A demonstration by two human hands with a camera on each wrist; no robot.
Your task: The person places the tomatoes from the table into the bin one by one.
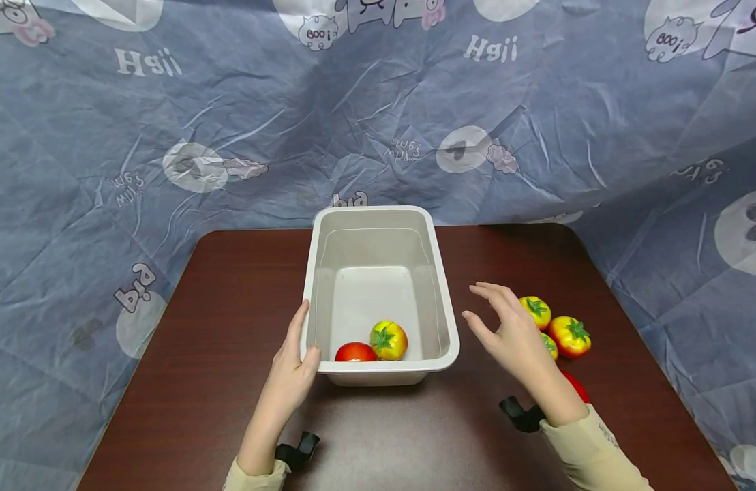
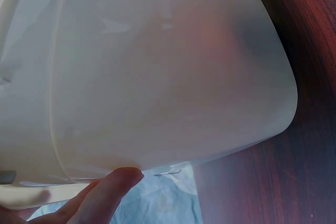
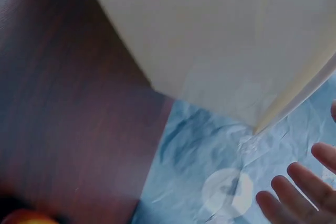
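A light grey plastic bin [image 1: 439, 273] stands on the table, with a red round fruit [image 1: 356, 352] and a yellow-red tomato [image 1: 388, 340] inside at its near end. My left hand [image 1: 294, 365] grips the bin's left rim near the front corner, thumb over the edge and fingers along the outer wall. In the left wrist view, fingers [image 2: 113, 190] lie just under the rim. To the right of the bin my right hand [image 1: 512, 334] hangs apart from it, fingers loosely extended and holding nothing. Several yellow-red tomatoes [image 1: 570, 337] lie beyond that hand, one partly hidden by it.
A red object [image 1: 575, 385] shows partly behind the right forearm. The dark brown table [image 1: 243, 293] ends at a blue printed cloth [image 1: 378, 129] hanging behind and beside it. Black straps [image 1: 299, 450] circle both wrists.
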